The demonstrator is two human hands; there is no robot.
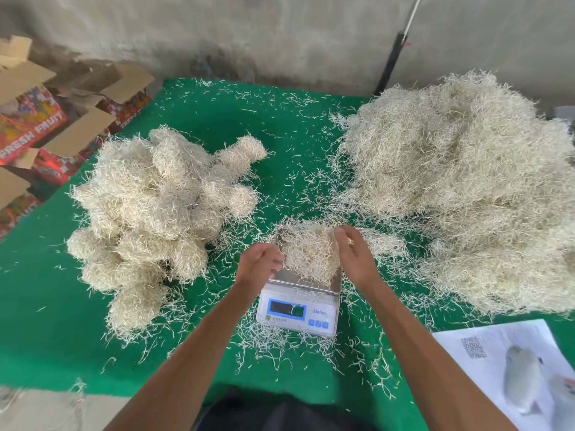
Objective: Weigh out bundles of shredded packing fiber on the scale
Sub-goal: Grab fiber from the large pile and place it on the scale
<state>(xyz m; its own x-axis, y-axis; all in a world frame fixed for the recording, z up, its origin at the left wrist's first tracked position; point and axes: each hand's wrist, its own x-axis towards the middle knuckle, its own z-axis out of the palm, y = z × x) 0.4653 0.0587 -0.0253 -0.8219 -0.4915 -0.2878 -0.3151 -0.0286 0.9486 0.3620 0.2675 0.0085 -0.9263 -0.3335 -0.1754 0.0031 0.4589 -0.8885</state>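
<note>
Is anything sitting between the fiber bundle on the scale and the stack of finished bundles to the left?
Nothing visible blocks it. The pale shredded-fiber bundle sits on the white digital scale; only loose strands on green cloth lie before the stacked bundles.

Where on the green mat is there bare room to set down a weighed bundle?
Barest: the green mat near-left of the bundle stack, and far centre between that stack and the loose pile. Crowded around the scale, where both hands work.

Illumination is bright, even and diffuse; shadows beneath the fiber piles (466, 188) are soft. Wide-angle distortion bends the green surface (46, 321) at the frame edges. The scale display (287, 309) is unreadable.
</note>
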